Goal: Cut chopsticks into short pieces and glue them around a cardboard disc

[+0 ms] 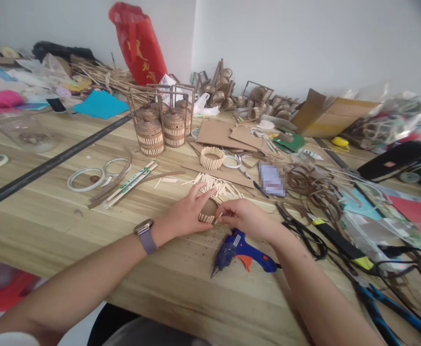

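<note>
My left hand [188, 211], with a watch on its wrist, curves around a small round basket wall [206, 218] made of short upright wooden sticks. Its thumb and fingers grip the ring from the left and top. At the ring's right side, my right hand [244, 217] has its fingers pinched on a short wooden stick [218, 217], partly hidden by the fingertips. Just beyond the hands lies a loose pile of short sticks [216, 184]. A blue hot glue gun [236, 250] rests on the table below my right hand, nozzle toward me.
Behind stand a finished-looking stick ring [211, 158] and several lidded miniature baskets [149, 134] with tall handles. On the left are white tape rolls [85, 179]. To the right lie a phone [272, 179], black scissors [304, 233], a utility knife [342, 242] and blue-handled pliers [376, 302].
</note>
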The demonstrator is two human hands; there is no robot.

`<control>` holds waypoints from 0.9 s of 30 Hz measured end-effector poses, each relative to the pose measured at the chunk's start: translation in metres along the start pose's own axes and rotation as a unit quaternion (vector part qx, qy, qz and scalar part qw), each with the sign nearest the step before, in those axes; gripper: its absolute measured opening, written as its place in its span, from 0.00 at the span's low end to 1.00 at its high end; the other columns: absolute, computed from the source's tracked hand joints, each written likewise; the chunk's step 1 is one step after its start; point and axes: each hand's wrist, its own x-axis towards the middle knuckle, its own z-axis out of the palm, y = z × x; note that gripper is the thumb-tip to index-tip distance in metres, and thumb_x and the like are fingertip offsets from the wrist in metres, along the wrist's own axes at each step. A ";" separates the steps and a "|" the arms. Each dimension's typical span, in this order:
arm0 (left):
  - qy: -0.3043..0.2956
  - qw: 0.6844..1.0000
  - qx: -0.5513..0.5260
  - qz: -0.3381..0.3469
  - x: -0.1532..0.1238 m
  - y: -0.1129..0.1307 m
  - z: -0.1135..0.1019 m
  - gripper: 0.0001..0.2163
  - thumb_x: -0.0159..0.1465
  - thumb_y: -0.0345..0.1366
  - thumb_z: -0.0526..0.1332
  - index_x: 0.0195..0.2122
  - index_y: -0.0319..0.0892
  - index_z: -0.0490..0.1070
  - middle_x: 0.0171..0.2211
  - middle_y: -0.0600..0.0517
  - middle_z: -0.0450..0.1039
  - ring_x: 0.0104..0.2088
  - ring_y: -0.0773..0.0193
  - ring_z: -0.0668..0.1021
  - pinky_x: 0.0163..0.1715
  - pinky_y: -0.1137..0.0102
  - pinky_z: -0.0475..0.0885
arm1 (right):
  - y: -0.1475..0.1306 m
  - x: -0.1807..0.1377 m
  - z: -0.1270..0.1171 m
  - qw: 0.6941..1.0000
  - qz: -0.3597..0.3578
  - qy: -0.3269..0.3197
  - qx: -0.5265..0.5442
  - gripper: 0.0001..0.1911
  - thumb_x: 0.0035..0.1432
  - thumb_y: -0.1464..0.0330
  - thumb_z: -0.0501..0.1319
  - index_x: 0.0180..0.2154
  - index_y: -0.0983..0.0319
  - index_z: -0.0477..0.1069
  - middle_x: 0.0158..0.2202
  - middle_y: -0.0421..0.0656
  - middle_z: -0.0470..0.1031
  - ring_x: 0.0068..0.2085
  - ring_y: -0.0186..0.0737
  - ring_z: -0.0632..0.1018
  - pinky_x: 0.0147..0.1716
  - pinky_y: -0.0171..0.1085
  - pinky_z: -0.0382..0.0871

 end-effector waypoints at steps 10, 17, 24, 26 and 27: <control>0.010 1.000 -0.002 0.008 0.000 -0.003 0.002 0.41 0.52 0.37 0.71 0.64 0.46 0.50 0.64 0.38 0.47 0.61 0.41 0.63 0.53 0.50 0.69 | 0.002 0.003 0.009 1.000 -0.022 0.006 -0.020 0.06 0.56 0.75 0.59 0.31 0.63 0.74 0.25 0.38 0.74 0.26 0.33 0.70 0.27 0.31 0.60; 0.015 1.000 -0.006 0.022 -0.001 -0.005 0.003 0.42 0.53 0.38 0.71 0.64 0.50 0.49 0.64 0.40 0.47 0.61 0.43 0.63 0.54 0.50 0.68 | 0.004 0.005 0.012 0.993 -0.098 0.027 -0.066 0.07 0.58 0.76 0.58 0.31 0.63 0.73 0.30 0.42 0.75 0.32 0.37 0.73 0.32 0.33 0.63; 0.013 1.000 -0.014 0.020 -0.001 -0.003 0.001 0.40 0.53 0.36 0.70 0.64 0.48 0.50 0.64 0.39 0.47 0.61 0.43 0.64 0.55 0.51 0.68 | 0.004 0.005 0.013 0.983 -0.148 0.026 -0.109 0.09 0.62 0.76 0.56 0.35 0.63 0.75 0.34 0.45 0.73 0.35 0.39 0.74 0.34 0.35 0.66; 0.013 1.000 -0.018 0.017 -0.001 -0.001 0.001 0.40 0.53 0.35 0.70 0.64 0.50 0.50 0.64 0.40 0.47 0.60 0.44 0.65 0.54 0.50 0.68 | 0.005 0.005 0.013 0.981 -0.150 0.031 -0.122 0.10 0.62 0.76 0.55 0.36 0.63 0.75 0.34 0.45 0.73 0.35 0.39 0.74 0.35 0.35 0.67; 0.012 1.000 -0.019 0.016 -0.001 -0.001 0.001 0.40 0.53 0.35 0.70 0.64 0.50 0.50 0.64 0.40 0.47 0.60 0.43 0.65 0.54 0.50 0.68 | 0.005 0.004 0.013 0.980 -0.152 0.032 -0.128 0.10 0.62 0.75 0.55 0.36 0.63 0.75 0.34 0.45 0.73 0.35 0.39 0.74 0.35 0.35 0.66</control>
